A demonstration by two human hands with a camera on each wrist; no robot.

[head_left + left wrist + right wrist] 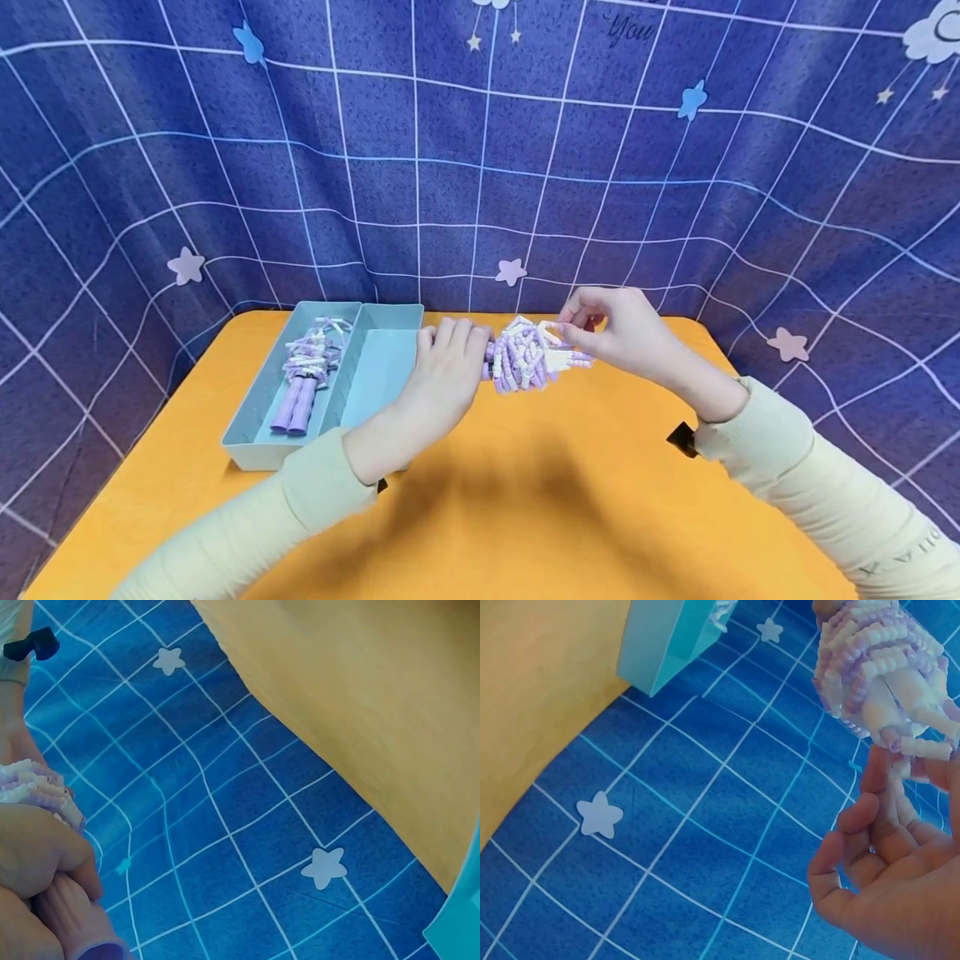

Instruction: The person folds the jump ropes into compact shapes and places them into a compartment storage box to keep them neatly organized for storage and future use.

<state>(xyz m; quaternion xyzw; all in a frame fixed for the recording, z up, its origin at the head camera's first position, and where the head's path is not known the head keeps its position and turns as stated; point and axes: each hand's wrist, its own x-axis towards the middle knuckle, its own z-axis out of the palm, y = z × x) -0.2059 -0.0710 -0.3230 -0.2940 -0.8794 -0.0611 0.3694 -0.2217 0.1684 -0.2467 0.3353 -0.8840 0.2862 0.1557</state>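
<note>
A bundled jump rope with white and lilac beads point(521, 354) is held up over the table. My left hand point(448, 367) grips it by its purple handles; the open end of one handle point(82, 922) pokes out below the curled fingers in the left wrist view. At the bundle's other end, my right hand point(618, 329) pinches a white beaded length between thumb and fingertips. The right wrist view shows the beaded coils point(877, 660) just above the right hand point(900, 862), with a white bead piece at its fingertips.
On the left of the orange table point(600, 500) stands a blue two-compartment box point(247, 429). A second purple-and-white jump rope point(303, 392) lies in its left compartment, handles toward me. A blue grid-patterned curtain point(450, 192) hangs behind and at the sides.
</note>
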